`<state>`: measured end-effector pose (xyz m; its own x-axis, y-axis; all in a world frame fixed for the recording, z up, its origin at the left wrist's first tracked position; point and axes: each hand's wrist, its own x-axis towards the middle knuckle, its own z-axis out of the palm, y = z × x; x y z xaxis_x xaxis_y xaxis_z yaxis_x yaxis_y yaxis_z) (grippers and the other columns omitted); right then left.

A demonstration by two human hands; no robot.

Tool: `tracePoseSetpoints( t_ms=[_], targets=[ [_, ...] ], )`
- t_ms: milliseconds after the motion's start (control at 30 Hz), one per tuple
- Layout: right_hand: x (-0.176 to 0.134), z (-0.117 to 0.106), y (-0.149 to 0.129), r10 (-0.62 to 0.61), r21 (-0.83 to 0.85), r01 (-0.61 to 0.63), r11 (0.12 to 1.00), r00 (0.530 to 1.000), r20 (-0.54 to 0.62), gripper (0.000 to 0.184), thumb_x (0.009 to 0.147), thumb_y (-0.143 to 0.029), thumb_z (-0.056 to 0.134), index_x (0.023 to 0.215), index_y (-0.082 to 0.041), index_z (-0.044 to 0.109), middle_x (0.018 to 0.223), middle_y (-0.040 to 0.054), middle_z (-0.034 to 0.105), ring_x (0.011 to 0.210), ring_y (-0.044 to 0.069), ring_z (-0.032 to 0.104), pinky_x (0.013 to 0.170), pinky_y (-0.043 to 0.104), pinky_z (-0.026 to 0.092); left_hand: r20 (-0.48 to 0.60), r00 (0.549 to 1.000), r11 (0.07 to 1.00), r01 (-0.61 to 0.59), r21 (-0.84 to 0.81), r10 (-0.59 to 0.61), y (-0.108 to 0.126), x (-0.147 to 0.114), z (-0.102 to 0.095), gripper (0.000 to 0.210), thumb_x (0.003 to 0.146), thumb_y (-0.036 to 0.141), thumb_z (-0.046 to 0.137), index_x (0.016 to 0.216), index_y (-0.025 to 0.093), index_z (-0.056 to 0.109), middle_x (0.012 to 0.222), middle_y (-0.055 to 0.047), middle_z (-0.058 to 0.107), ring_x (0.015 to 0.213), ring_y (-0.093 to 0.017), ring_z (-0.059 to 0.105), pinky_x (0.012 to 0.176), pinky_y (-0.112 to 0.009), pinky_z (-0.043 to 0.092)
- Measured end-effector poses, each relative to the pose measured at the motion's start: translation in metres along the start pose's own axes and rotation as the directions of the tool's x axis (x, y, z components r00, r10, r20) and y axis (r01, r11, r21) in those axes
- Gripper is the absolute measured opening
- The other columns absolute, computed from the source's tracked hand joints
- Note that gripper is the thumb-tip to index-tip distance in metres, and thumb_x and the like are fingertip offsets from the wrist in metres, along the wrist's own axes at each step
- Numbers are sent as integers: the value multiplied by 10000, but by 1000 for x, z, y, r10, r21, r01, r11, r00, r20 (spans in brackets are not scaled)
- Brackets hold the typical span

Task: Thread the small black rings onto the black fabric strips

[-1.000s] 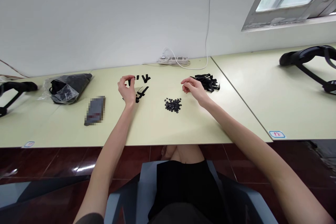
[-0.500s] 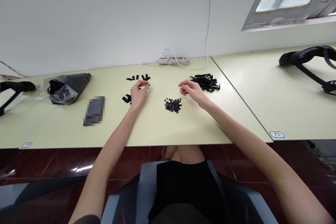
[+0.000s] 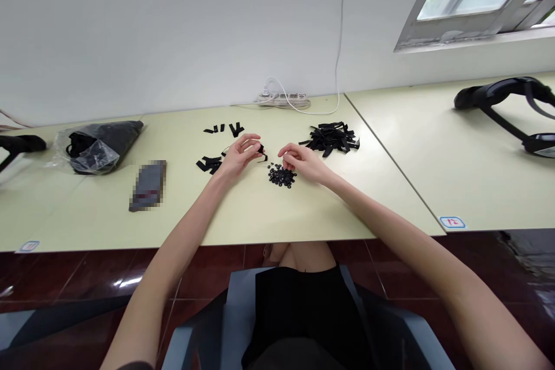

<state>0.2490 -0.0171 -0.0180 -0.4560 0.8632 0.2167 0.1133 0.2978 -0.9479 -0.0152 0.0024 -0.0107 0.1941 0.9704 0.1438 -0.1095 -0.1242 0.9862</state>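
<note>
My left hand (image 3: 241,157) is closed on a black strip (image 3: 261,149), which sticks out from between thumb and fingers. My right hand (image 3: 303,162) is at the upper right edge of a pile of small black ring-shaped pieces (image 3: 282,178), its fingers curled and pinched together. Whether a piece sits between those fingertips is too small to tell. A heap of black strips (image 3: 333,137) lies behind and to the right of my right hand. More strips (image 3: 210,164) lie left of my left hand, partly covered by it, and several others (image 3: 235,129) lie behind it.
At the left are a dark bag in clear plastic (image 3: 102,147) and a blurred-out dark flat item (image 3: 148,185). A power strip (image 3: 282,99) with a white cable (image 3: 338,63) is against the wall. A black curved device (image 3: 498,104) stands far right.
My left hand has moved right, toward the pile, with the black strip now showing in it. My right hand has moved left from beside the strip heap to the ring pile.
</note>
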Motion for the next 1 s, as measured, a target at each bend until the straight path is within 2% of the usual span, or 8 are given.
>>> tracePoseSetpoints(
  t_ms=[167,433,533,633,767,833,900,1000],
  targets=[
    [-2,6,0,8,11,-9,1000,997,78,281,1124,-403,547,1284,-238,710,938,35,824,862,204,718,847,370,601,191,981,996,56,-71,-42,10,-9,8,503,909,587,956,1225,238,777,1036,-39,738,982,-178,730,969,-334,622],
    [-2,5,-6,-62,-51,70,996,987,149,323,1073,-504,662,1174,-230,800,1226,75,835,1068,246,746,913,400,591,215,976,995,62,-82,-43,14,-12,12,507,900,557,947,1248,237,762,1003,-31,723,935,-185,726,919,-336,622],
    [-2,7,-6,-65,-58,73,996,989,136,292,1034,-499,708,1088,-225,796,1126,69,833,991,231,742,842,372,583,205,978,995,63,-74,-47,13,-12,12,509,898,559,943,1247,237,760,996,-30,719,920,-183,723,917,-337,619],
    [-3,6,-5,-67,-60,70,996,996,55,237,1016,-462,714,1031,-231,766,971,40,803,857,201,727,773,351,562,212,976,995,62,-78,-44,12,-12,11,480,913,542,938,1248,242,768,1008,-26,717,915,-175,728,924,-334,616],
    [-5,4,-7,1,-43,-3,999,999,-44,203,1022,-450,721,1072,-253,721,685,-36,649,669,184,672,636,324,512,222,974,996,61,-67,-45,10,-12,8,440,943,508,921,1268,249,778,1034,-32,741,915,-172,741,980,-344,605],
    [-6,4,-8,-17,-10,16,1000,996,-83,193,1008,-439,741,1046,-256,694,770,-15,698,653,170,671,627,327,541,221,974,996,64,-65,-48,9,-11,7,442,941,505,921,1271,246,780,1032,-38,750,911,-178,747,995,-356,603],
    [-6,6,-8,-90,3,91,996,988,-125,193,985,-412,755,971,-253,647,1004,38,770,673,148,679,645,337,587,218,975,995,67,-70,-50,8,-10,7,452,925,508,928,1260,242,783,1017,-39,751,902,-185,748,988,-365,606],
    [-7,9,-8,-259,-119,242,963,954,-150,178,961,-315,732,892,-253,579,1171,64,760,736,141,675,706,346,620,214,976,995,61,-74,-44,8,-10,8,445,908,492,935,1242,235,791,993,-34,746,895,-183,737,984,-370,605]
  ],
)
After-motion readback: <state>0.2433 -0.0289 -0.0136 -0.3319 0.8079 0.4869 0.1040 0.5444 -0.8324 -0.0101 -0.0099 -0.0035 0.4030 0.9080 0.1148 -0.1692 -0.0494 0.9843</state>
